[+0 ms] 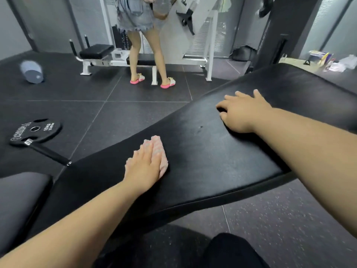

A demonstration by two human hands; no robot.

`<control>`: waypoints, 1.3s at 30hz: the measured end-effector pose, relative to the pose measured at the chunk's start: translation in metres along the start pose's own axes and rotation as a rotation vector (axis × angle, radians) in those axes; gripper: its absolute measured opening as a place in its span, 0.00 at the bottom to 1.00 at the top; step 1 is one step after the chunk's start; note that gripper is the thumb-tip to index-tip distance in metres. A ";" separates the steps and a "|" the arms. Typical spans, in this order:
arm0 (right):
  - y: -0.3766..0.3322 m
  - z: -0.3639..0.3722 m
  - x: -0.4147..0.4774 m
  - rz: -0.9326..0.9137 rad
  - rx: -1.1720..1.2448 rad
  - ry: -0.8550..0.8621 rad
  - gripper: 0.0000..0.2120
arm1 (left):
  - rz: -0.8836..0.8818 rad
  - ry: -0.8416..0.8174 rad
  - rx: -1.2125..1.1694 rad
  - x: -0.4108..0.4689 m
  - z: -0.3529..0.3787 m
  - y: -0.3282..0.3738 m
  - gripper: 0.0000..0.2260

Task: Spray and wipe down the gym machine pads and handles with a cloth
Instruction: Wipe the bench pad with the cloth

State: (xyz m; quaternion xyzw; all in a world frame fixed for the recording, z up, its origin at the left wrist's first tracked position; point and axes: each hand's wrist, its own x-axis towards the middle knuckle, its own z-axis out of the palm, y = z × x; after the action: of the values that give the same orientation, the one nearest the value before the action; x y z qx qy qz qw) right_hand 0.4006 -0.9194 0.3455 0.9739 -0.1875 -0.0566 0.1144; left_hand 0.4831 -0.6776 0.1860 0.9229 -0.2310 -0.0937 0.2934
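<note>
Watching remotely: left hand flat on cloth, fingers straight, pressing it onto pad toward its near end. Right hand farther up, spread flat on bare pad, holding nothing, well apart from left. Pad long axis runs near-left to far-right, so I guess next wipe goes up-right from cloth. Left hand nearer me. Floor plate reads "10KG". No spray bottle in sight.

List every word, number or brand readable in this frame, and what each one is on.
"10 KG": on the black weight plate lying on the floor.
Smaller line beneath it, same plate: too blurred to read.
Brand lettering along the plate's rim: too distorted to read.
Faint vertical lettering on the black machine column: unreadable.
Packets at far right: print too small.
</note>
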 end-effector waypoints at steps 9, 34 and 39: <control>0.079 -0.018 -0.030 0.279 -0.031 0.118 0.22 | 0.632 -0.084 0.103 -0.015 0.017 0.184 0.26; 0.117 -0.023 -0.074 0.522 0.321 0.314 0.20 | 0.812 -0.138 -0.002 0.027 0.003 0.161 0.29; 0.111 -0.019 -0.074 0.546 0.237 0.303 0.20 | 0.301 0.014 0.225 0.047 0.012 0.148 0.27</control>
State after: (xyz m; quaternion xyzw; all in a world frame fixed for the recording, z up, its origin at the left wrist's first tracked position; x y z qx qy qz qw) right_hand 0.2959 -0.9883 0.3958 0.8917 -0.4275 0.1438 0.0378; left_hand 0.4657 -0.8129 0.2606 0.9055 -0.3736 -0.0158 0.2006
